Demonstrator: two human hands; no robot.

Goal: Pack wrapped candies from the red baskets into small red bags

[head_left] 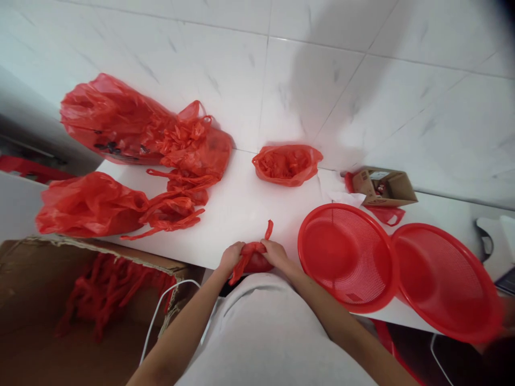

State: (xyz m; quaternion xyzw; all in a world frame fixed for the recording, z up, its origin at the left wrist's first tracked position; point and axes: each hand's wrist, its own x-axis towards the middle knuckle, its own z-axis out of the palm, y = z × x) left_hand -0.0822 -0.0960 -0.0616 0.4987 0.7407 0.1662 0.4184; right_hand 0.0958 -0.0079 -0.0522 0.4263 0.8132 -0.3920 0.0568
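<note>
A small red plastic bag is held at the table's front edge, close against the person's shirt. My left hand grips its left side, and a strip of red plastic hangs below the fingers. On the other side, my right hand is closed on the bag's top right, where a thin red end sticks up. Behind the hands, an open red bag stuffed with crumpled red plastic stands near the wall.
Red bags pile up on the white table at left. Below them, a large cardboard box holds red plastic. Two red mesh baskets and a small carton are at right. Part of another person's hand shows at far right.
</note>
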